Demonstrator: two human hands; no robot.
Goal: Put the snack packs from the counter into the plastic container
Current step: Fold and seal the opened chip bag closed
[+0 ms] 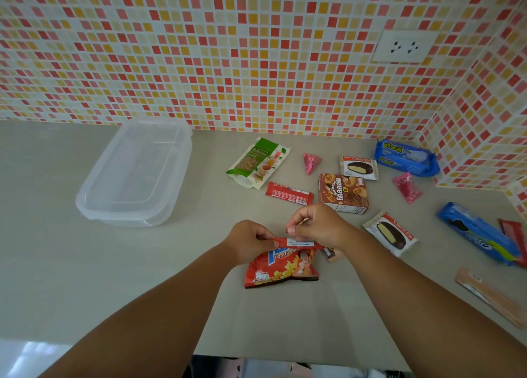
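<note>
Behind the grey counter (142, 263), I am seeing mosaic tiles; my left hand (251, 242) and right hand (316, 226) are pinching the ends of a red wafer bar (296, 242), lying left-right, with the plastic container (134, 175) far to the left, nearer my left hand.

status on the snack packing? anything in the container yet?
Done: nothing; the plastic container looks empty. In hand: left hand and right hand pinch a red wafer bar above the potato snack bag. Left: everything else, including the nuts pouch and brown biscuit box.

Two bare forearms reach in from the lower corners and converge mid-frame. The left hand (251, 242) pinches with curled fingers and thumb, knuckles up. The right hand (316, 226), close beside it, curls its fingers in a matching pinch.
</note>
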